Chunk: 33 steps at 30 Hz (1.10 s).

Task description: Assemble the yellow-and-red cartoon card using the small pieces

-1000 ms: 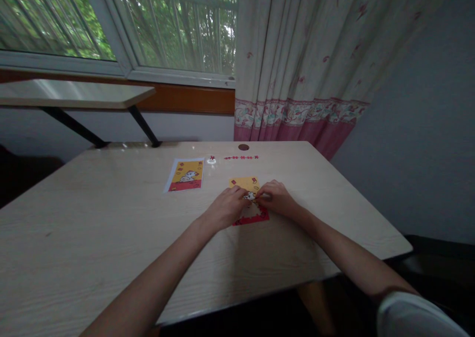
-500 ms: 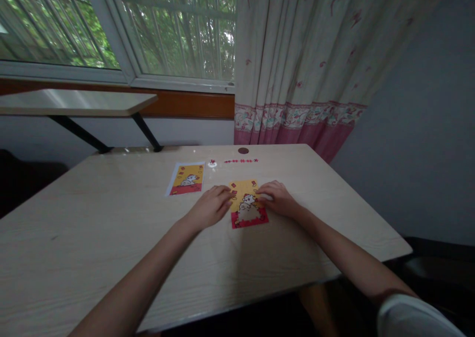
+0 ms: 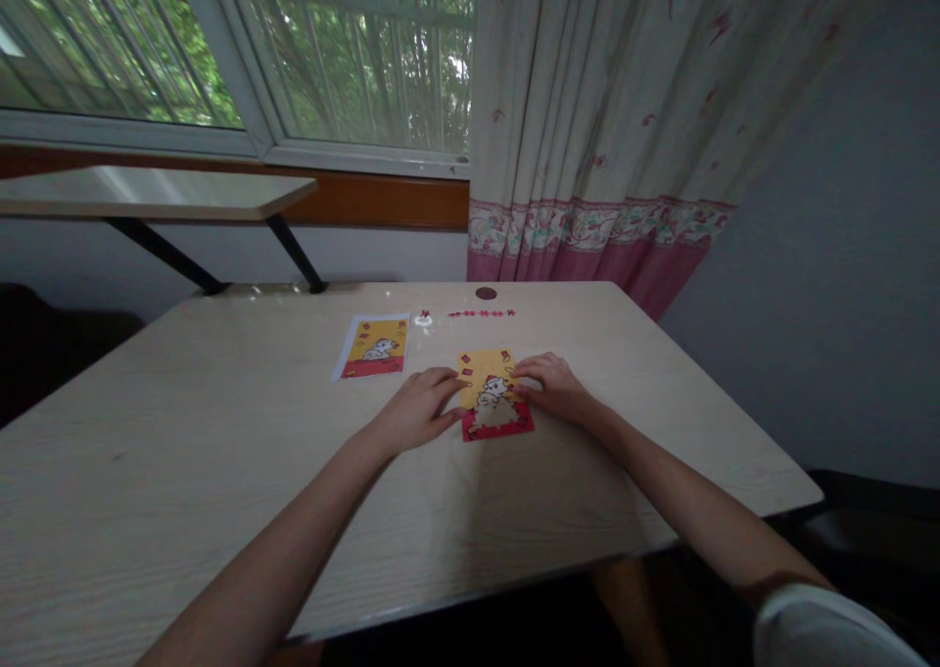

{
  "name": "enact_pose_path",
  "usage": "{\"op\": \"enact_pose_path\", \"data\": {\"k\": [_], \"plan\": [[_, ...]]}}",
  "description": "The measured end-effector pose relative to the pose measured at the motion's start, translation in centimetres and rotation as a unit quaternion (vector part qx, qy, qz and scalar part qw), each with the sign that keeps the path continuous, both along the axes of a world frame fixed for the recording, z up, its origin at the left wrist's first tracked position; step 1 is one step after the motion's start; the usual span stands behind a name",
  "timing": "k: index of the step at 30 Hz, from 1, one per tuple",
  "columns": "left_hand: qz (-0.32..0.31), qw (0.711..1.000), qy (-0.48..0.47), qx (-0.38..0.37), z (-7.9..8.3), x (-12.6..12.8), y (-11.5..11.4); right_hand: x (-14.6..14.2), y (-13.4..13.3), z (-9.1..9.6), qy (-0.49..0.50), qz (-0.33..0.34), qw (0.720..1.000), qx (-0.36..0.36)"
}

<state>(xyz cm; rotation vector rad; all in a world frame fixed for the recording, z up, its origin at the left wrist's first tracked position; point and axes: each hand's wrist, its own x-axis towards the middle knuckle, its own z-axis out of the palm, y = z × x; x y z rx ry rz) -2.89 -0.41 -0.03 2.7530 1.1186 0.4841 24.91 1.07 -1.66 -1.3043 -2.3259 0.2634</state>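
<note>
A jigsaw puzzle [image 3: 485, 363] in yellow and red lies flat on the table, with a white cartoon animal in its middle. Below the animal is a jagged gap where the tabletop shows. My left hand [image 3: 421, 407] is at the puzzle's left edge, thumb and fingers apart, fingertips at the border. On the opposite side, my right hand [image 3: 554, 386] has its fingertips at the right edge, fingers stretched out. Neither hand lifts the puzzle. Behind it, several loose red puzzle pieces [image 3: 483, 313] lie in a row, and one red piece [image 3: 425, 313] sits farther left.
A printed picture [image 3: 378, 347] with the same design lies on the table [image 3: 242, 452], left of the puzzle. Near the back edge is a dark round disc [image 3: 486, 294]. A raised shelf [image 3: 168, 195] stands at the back left, and a curtain [image 3: 587, 158] hangs behind the table.
The camera view has shifted slightly. My left thumb has spread a little farther from the fingers, toward the puzzle's lower left edge. My right hand stays at the right edge.
</note>
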Motion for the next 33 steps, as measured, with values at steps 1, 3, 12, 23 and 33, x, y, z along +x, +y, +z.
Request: {"op": "enact_pose_path", "data": {"k": [1,3,12,23,33], "plan": [[0.001,1.000,-0.001,0.000,-0.1,0.0,0.1,0.0,0.0,0.0,-0.001,-0.001,1.000,0.000],[0.002,1.000,-0.005,0.000,-0.2,0.0,0.2,-0.1,0.1,0.0,-0.003,-0.002,1.000,0.001],[-0.005,1.000,-0.005,0.009,-0.3,0.2,0.0,-0.1,0.1,0.1,-0.001,-0.004,1.000,-0.006],[-0.004,1.000,-0.021,0.001,-0.7,0.2,0.1,0.1,0.7,-0.1,0.010,0.009,1.000,-0.011],[-0.004,0.999,-0.031,0.002,-0.7,0.4,0.1,-3.1,8.6,3.0,-0.007,0.004,1.000,0.011]]}}
